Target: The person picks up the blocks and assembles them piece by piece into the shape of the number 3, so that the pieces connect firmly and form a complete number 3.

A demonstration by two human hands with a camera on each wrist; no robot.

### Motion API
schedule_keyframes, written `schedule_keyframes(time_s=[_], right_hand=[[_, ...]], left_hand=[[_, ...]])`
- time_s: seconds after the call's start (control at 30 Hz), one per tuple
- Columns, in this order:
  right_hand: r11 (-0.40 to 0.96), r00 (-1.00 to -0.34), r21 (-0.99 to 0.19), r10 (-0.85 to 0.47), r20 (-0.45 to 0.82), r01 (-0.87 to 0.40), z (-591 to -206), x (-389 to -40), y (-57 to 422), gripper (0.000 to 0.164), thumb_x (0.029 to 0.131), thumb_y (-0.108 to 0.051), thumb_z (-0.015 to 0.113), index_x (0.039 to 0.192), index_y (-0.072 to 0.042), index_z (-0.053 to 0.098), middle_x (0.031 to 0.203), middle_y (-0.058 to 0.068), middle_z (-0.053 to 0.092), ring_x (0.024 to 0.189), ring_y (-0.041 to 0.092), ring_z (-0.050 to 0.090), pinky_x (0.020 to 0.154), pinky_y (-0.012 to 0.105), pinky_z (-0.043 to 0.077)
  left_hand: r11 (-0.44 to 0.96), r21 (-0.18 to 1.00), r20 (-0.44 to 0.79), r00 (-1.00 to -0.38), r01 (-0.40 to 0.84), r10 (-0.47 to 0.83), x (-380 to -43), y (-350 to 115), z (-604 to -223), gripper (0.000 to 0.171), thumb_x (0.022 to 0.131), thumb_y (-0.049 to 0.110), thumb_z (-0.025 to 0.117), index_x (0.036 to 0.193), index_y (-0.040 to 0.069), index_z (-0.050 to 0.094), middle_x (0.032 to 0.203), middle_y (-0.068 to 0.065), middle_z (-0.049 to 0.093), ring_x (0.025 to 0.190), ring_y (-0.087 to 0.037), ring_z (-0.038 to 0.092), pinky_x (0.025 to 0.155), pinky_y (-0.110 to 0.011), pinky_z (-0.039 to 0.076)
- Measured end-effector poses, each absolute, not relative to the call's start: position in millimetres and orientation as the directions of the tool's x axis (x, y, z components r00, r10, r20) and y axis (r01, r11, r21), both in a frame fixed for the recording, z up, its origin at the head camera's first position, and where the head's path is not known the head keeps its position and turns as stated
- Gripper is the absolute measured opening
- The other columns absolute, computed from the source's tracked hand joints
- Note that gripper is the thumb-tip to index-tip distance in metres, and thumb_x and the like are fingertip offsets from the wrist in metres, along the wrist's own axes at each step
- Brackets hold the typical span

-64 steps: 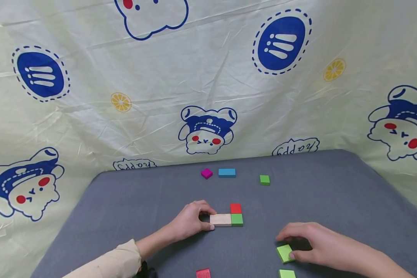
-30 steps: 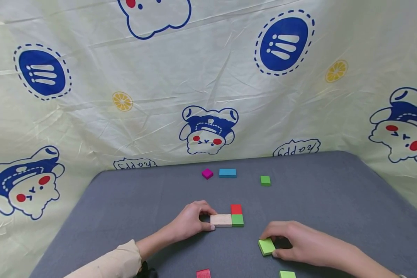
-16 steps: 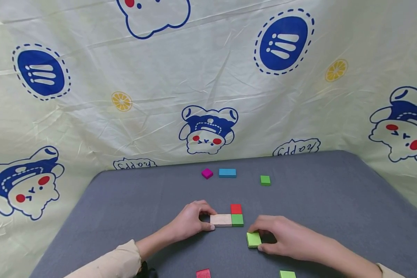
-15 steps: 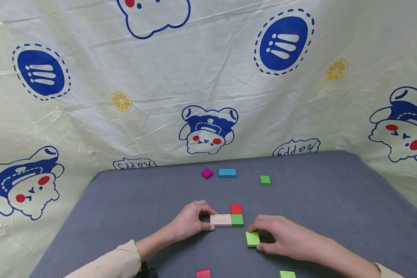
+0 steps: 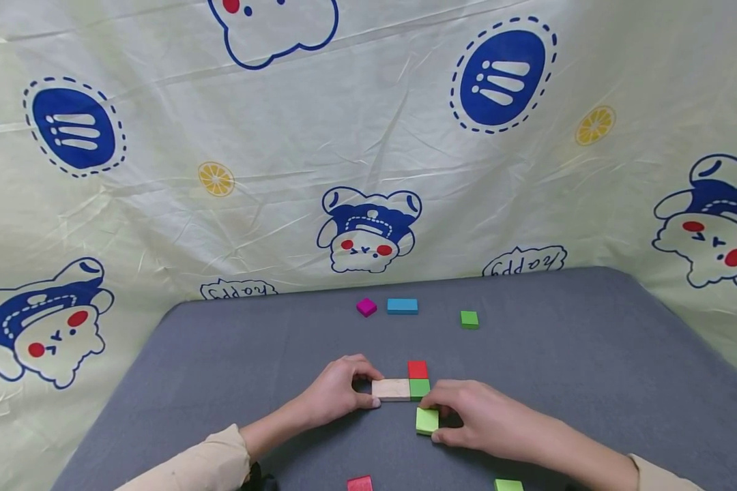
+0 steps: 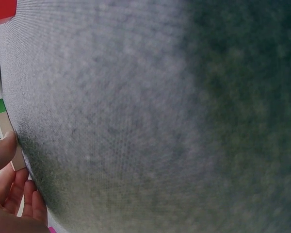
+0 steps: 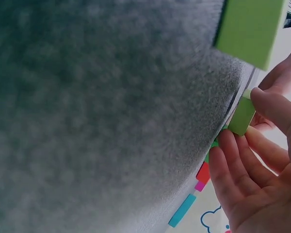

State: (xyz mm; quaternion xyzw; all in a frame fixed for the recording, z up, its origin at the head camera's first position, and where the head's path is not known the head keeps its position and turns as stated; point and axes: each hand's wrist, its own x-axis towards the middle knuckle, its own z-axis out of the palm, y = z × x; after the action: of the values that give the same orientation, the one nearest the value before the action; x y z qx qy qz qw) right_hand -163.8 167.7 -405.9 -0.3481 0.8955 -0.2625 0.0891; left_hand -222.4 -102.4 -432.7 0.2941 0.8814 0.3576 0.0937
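Observation:
My left hand (image 5: 342, 385) grips the left end of a pale wooden block (image 5: 391, 390) between thumb and fingers. The block's right end meets a green block (image 5: 420, 389), and a red block (image 5: 417, 369) lies against that one's far side. My right hand (image 5: 475, 416) pinches a light green square block (image 5: 427, 421) just on the near side of the green block. In the right wrist view the thumb presses one edge of the light green block (image 7: 242, 115), with fingers at the other. The left wrist view shows the thumb on the wooden block (image 6: 10, 141).
Across the grey cloth-covered table (image 5: 252, 341), a magenta block (image 5: 366, 307), a blue block (image 5: 402, 306) and a small green block (image 5: 469, 320) lie at the back. Near the front edge are a red block (image 5: 359, 483) and another light green block (image 5: 508, 485). A printed curtain (image 5: 270, 225) hangs behind.
My right hand has moved left with the light green block, from the right side to just in front of the green block, turning it straighter. The left hand stays on the wooden block.

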Motion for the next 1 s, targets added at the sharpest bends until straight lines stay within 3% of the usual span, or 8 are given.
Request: schedule_keyframes(time_s=[0.23, 0.5, 1.0], right_hand=[[0.617, -0.742, -0.529, -0.669, 0.038, -0.583, -409.2, -164.2, 167.2, 0.027, 0.085, -0.028, 0.077, 0.111, -0.023, 0.068, 0.094, -0.020, 0.054, 0.082, 0.001, 0.053, 0.070, 0.024, 0.046], [0.624, -0.759, -0.533, -0.648, 0.056, -0.572, -408.4, -164.4, 169.8, 0.028, 0.086, -0.040, 0.075, 0.109, -0.026, 0.068, 0.093, -0.020, 0.055, 0.083, 0.002, 0.053, 0.071, 0.026, 0.047], [0.640, -0.775, -0.518, -0.627, 0.073, -0.567, -408.5, -165.0, 168.4, 0.018, 0.084, -0.024, 0.078, 0.101, -0.025, 0.072, 0.091, -0.020, 0.055, 0.077, 0.001, 0.052, 0.066, 0.024, 0.045]], left_hand=[[0.573, 0.686, 0.042, -0.810, 0.448, 0.585, -220.9, -102.4, -430.6, 0.026, 0.080, 0.013, 0.082, 0.106, 0.015, 0.075, 0.095, 0.012, 0.060, 0.092, -0.009, 0.053, 0.084, -0.030, 0.044], [0.555, 0.691, 0.060, -0.802, 0.464, 0.595, -220.1, -102.2, -429.7, 0.027, 0.080, 0.013, 0.082, 0.105, 0.014, 0.075, 0.096, 0.010, 0.061, 0.092, -0.011, 0.054, 0.083, -0.031, 0.045], [0.550, 0.682, 0.082, -0.798, 0.481, 0.597, -220.6, -102.3, -431.0, 0.026, 0.080, 0.013, 0.082, 0.105, 0.014, 0.075, 0.095, 0.009, 0.061, 0.093, -0.012, 0.055, 0.084, -0.031, 0.045]])
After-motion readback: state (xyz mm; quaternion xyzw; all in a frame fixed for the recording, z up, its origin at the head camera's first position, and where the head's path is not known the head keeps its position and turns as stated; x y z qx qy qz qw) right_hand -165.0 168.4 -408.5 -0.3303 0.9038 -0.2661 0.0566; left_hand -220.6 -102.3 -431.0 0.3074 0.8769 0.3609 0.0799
